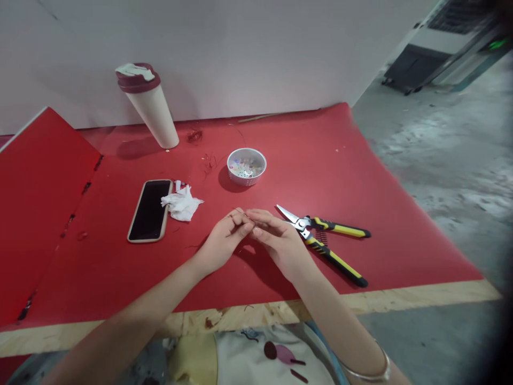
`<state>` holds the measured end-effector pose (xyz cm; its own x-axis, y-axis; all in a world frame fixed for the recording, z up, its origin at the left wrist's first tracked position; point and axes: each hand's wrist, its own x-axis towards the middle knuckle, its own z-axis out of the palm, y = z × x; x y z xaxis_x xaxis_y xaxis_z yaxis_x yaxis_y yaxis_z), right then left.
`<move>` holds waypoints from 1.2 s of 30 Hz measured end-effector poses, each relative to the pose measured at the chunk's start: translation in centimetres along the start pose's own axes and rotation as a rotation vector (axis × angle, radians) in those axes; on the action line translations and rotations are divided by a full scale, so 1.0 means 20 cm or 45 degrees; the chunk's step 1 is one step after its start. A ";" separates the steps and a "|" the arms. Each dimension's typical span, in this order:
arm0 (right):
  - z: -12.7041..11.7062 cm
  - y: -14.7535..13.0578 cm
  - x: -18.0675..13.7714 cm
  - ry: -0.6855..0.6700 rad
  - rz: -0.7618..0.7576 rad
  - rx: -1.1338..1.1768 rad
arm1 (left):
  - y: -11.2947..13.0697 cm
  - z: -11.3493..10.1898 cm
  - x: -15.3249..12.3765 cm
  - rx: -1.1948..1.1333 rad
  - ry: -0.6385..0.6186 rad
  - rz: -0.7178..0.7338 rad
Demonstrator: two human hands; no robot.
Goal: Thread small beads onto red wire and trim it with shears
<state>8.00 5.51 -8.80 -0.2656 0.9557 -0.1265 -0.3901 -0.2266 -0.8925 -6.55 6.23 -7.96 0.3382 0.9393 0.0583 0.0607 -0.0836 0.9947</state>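
My left hand [224,238] and my right hand [278,238] meet above the red tabletop, fingertips pinched together. Between them is a thin red string [231,216], part of which shows across my left fingers. Its ends and anything else in the pinch are too small to make out. Just right of my right hand lie pruning shears [306,227] with black and yellow handles, blades apart and a spring between the handles. Beyond my fingertips stands a small white perforated bowl [246,167] with small, pale, multicoloured pieces inside.
A phone [150,211] lies on the left, with a crumpled tissue [182,203] over its edge. Behind them stands a white tumbler [152,109] with a dark red lid. Tangled red strands [195,136] lie near it. A white wall [256,59] closes off the back.
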 end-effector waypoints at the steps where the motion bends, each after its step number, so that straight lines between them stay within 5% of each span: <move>1: 0.00 0.00 0.00 0.005 -0.001 -0.002 | 0.00 0.00 0.00 0.052 0.007 0.025; 11: -0.02 -0.01 0.01 0.116 -0.090 -0.294 | -0.01 -0.03 0.00 0.420 -0.001 0.210; 18: -0.01 -0.05 0.00 0.134 -0.145 -0.576 | 0.00 -0.04 0.01 0.287 -0.019 0.186; 36: 0.01 -0.04 -0.03 0.177 -0.510 -0.724 | 0.02 -0.02 0.00 0.099 -0.099 0.005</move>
<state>8.32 5.17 -7.95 -0.0683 0.9687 0.2386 0.0969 0.2445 -0.9648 -6.94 6.34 -7.57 0.4104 0.9104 0.0521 0.1311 -0.1155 0.9846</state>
